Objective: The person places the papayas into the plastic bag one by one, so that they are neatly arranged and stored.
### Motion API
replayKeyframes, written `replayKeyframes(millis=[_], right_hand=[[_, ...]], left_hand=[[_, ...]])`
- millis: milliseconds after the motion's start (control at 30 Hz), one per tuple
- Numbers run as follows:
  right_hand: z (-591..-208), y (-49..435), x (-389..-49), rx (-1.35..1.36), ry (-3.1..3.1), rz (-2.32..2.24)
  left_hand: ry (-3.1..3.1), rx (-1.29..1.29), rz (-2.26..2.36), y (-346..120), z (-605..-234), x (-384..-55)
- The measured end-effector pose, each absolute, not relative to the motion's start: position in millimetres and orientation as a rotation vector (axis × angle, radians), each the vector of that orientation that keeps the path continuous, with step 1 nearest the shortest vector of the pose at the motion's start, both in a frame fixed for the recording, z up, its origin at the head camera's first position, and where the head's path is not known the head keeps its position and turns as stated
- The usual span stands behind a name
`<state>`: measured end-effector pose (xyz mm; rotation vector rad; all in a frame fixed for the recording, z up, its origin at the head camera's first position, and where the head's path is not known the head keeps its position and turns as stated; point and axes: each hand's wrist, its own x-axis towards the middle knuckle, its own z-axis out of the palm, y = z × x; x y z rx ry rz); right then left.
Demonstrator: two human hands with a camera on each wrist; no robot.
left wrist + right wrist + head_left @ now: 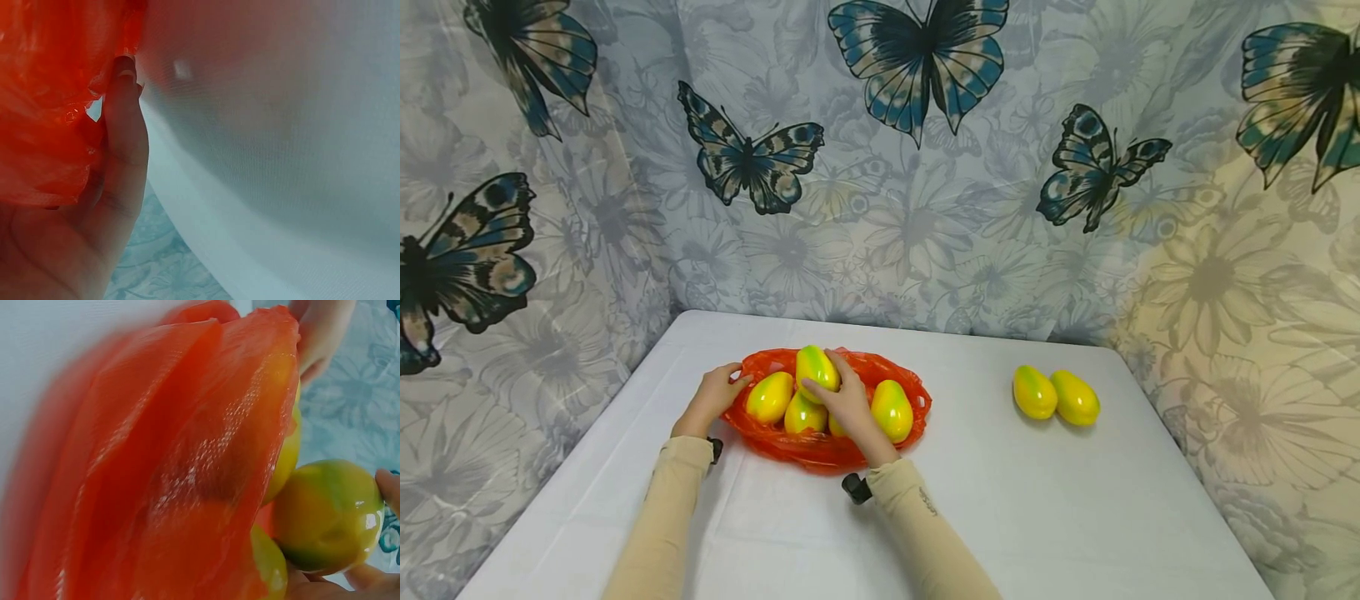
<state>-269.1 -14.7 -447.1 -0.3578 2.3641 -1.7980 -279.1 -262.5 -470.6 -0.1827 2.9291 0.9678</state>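
Observation:
A red plastic bag (820, 457) lies opened out on the table with several yellow-green mangoes in it, such as one at its left (771, 397) and one at its right (892, 412). My right hand (850, 400) grips a mango (816, 367) above the others, thumb on one side and fingers on the other. In the right wrist view that mango (328, 515) sits beside the bag's raised side (162, 456). At the bag's left rim, my left hand (709, 402) holds the plastic; its fingers (125, 134) lie along the crumpled edge in the left wrist view.
Two more mangoes, one on the left (1034, 392) and one on the right (1076, 397), lie side by side on the white-covered table (1000, 508), right of the bag. A butterfly-patterned cloth (917, 250) hangs behind the table. Each wrist wears a small black camera.

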Motion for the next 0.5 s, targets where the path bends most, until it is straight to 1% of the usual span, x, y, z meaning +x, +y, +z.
replayKeyframes(millis=[167, 500], right_hand=[[-446.2, -21.0, -271.7, -0.393, 2.363, -1.786], [-447.2, -33.5, -283.9, -0.319, 2.369, -1.743]], left_hand=[[2.93, -0.189, 0.971, -262.7, -469.8, -278.9], [2.927, -0.187, 0.971, -262.1, -469.7, -279.5]])
